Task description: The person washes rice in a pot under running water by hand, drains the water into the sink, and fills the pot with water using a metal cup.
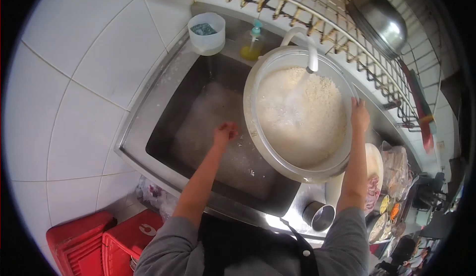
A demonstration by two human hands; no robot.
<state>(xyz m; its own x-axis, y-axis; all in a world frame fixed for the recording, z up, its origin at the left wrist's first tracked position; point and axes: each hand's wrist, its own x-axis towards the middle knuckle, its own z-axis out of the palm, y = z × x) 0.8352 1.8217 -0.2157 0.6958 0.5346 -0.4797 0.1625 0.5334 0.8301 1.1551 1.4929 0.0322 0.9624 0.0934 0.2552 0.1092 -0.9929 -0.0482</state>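
Cloudy water and whitish grains that look like rice fill a large round metal pot (251, 127) at the right side of the sink. A curved white faucet (312, 60) runs water into it. My right hand (360, 115) grips the pot's right rim, fingers over the edge. Over the sink basin (163, 142), left of the pot and apart from it, hangs my left hand (226, 132). Its fingers are curled together; whether anything is inside them is hidden. Murky water and a few pale bits show in the basin below.
A white tub (207, 38) and a soap pump bottle (252, 45) stand behind the basin. Above hangs a wire rack (287, 0) with a metal bowl (379, 20). A small metal cup (319, 215) sits front right. Red crates (124, 241) are lower left.
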